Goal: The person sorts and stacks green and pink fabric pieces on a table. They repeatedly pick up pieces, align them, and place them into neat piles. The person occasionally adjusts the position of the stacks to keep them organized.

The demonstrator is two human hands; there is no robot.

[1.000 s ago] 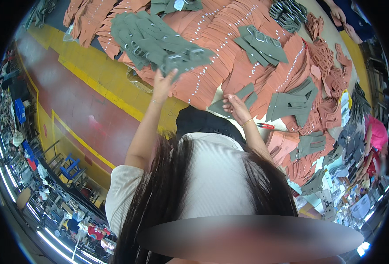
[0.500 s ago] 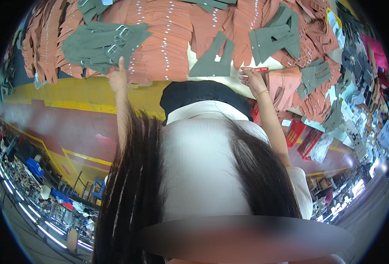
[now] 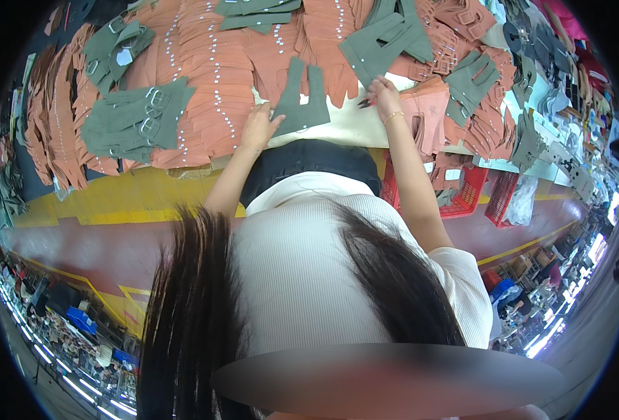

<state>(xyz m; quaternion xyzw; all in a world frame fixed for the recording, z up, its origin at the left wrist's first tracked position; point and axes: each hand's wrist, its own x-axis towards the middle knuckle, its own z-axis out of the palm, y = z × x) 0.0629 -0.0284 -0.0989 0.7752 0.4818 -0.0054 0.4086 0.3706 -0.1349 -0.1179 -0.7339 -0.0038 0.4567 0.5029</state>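
Observation:
My left hand (image 3: 259, 129) is open at the left edge of a green cut piece (image 3: 297, 106), thumb stretched toward it. The piece is flat, with two upright straps and a slot between them, and lies on a cream work surface (image 3: 348, 127) in front of me. My right hand (image 3: 384, 96) is closed around a small red-and-black pointed tool (image 3: 367, 103), its tip toward the left; its exact kind is hard to make out. Just beyond that hand lie more green strapped pieces (image 3: 379, 43).
Rows of overlapping orange pieces (image 3: 215, 91) cover much of the table. A green stack with buckles (image 3: 138, 119) lies at left, and more green pieces (image 3: 472, 80) at right. Red crates (image 3: 467, 192) stand below the table's right edge.
My left hand has moved right, from the buckled green stack to the single green piece. The red tool, earlier lying beside my right hand, is now in its fingers. The view has shifted.

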